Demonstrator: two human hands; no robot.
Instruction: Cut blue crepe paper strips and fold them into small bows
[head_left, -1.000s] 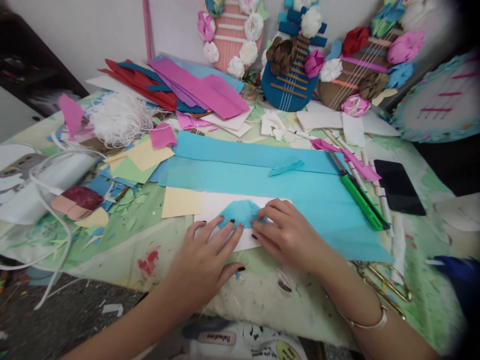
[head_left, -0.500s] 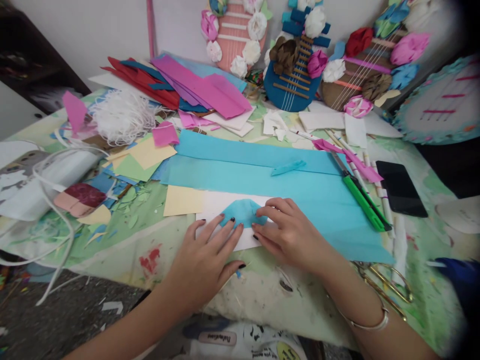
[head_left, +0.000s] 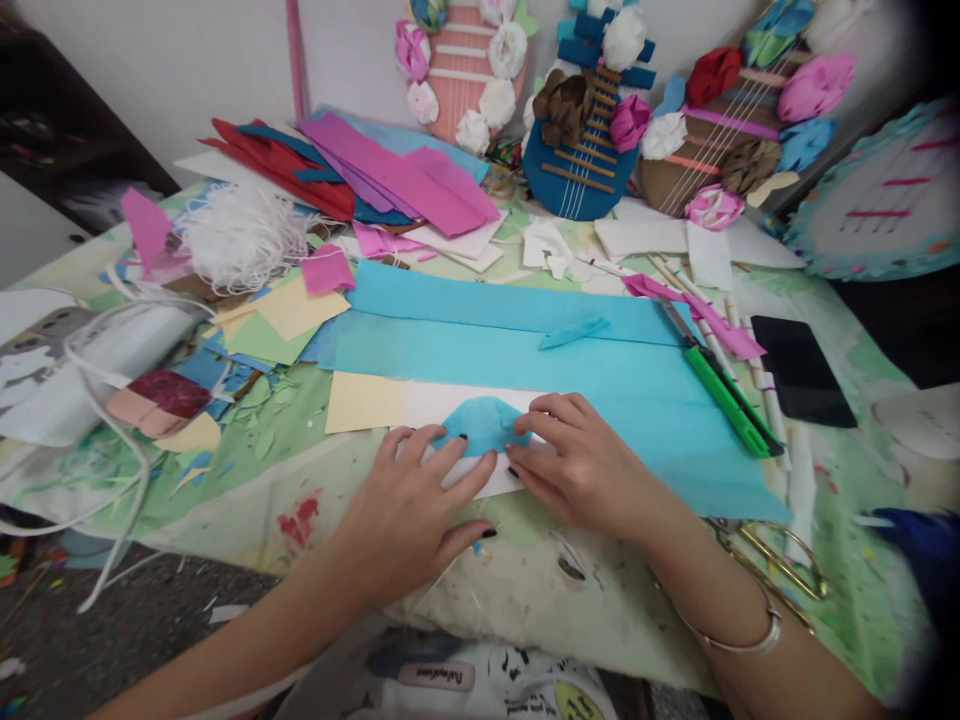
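A small rounded piece of blue crepe paper [head_left: 484,412] lies on a white sheet [head_left: 431,394] near the table's front edge. My left hand [head_left: 416,500] rests at its left side, fingers spread and fingertips on or beside its lower edge. At the right edge, my right hand [head_left: 581,455] has its thumb and fingers drawn together on the paper; the exact grip is partly hidden. Behind both hands stretches a large blue crepe paper sheet [head_left: 450,345], with a twisted blue strip [head_left: 574,333] on top. A pale yellow paper [head_left: 365,402] sits left of the white sheet.
To the right lie a green box cutter [head_left: 727,400], a black phone [head_left: 802,370] and gold-handled scissors [head_left: 784,560]. White string [head_left: 240,235], paper scraps and a white cable [head_left: 139,460] occupy the left. Flower-decorated paper instruments [head_left: 577,165] stand along the back.
My left hand has shifted slightly, its fingers bending more beside the small blue paper. My right hand stays at the paper's right edge, almost unmoved.
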